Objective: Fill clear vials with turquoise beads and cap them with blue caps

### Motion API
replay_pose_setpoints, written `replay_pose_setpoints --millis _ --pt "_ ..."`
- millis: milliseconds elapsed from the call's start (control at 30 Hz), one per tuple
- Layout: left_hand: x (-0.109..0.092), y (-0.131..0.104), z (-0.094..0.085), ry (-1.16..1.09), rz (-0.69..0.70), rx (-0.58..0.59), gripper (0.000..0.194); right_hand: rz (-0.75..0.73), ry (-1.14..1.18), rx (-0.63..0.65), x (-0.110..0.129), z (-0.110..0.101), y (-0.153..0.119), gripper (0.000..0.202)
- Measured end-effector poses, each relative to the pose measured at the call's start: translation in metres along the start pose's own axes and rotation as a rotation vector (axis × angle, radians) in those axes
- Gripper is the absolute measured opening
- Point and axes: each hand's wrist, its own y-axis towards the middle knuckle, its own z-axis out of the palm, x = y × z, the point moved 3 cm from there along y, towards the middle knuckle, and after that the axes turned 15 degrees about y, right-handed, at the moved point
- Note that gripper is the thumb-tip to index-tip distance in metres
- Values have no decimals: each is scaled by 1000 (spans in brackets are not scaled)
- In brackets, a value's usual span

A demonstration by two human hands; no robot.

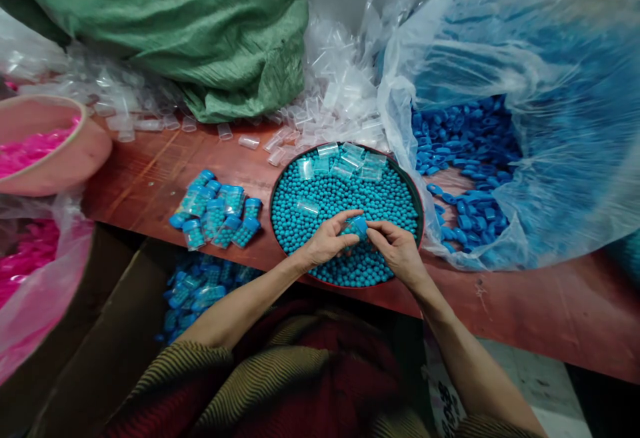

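Over the round tray (421, 215) of small blue beads (295, 225), my left hand (326, 243) grips a small clear container (349, 230) between thumb and fingers. A blue cap (360, 225) sits at the container's right end. My right hand (400, 248) is closed in a pinch at the cap's edge; its fingertips partly hide the contact. Several empty clear tubes (353, 158) lie on the beads at the tray's far side, and a single clear tube (307, 207) rests nearer my left hand.
Left of the tray, capped bead-filled containers (215, 215) are piled on the red table (145, 178); more containers (195, 291) lie below its edge. Loose clear tubes (330, 91) and a green sack (200, 31) stand behind. A plastic bag (560, 158) holds blue caps (465, 138). Pink pieces fill a bowl (75, 158).
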Motion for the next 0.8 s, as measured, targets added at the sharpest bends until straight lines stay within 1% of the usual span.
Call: replay_pose_setpoints --millis 100,200,333,400,467,533,600,700,733,800 --pt "2 0 1 7 15 -17 53 -28 -35 82 2 -2 2 22" --pt "2 -1 1 24 25 -26 46 -11 -27 161 3 -6 5 23" --pt "3 -3 3 60 -8 35 52 17 -20 236 3 -8 4 25" --pt "3 -3 4 86 -2 22 52 2 -41 237 3 -9 3 25" --pt "2 -3 4 127 22 -20 47 -29 -75 231 1 -10 1 24" --pt "2 -4 4 163 39 -35 42 -61 -103 245 0 -11 -1 24" --pt "1 -4 6 149 47 3 41 -76 -100 259 -1 -15 -2 24" --pt "2 -4 8 58 28 97 48 -25 -69 284 -1 -18 -3 25" --pt "2 -4 8 42 15 109 51 -18 -68 280 0 -18 -4 25" --pt "4 -3 6 44 6 80 53 -44 -92 244 1 -17 -5 27"
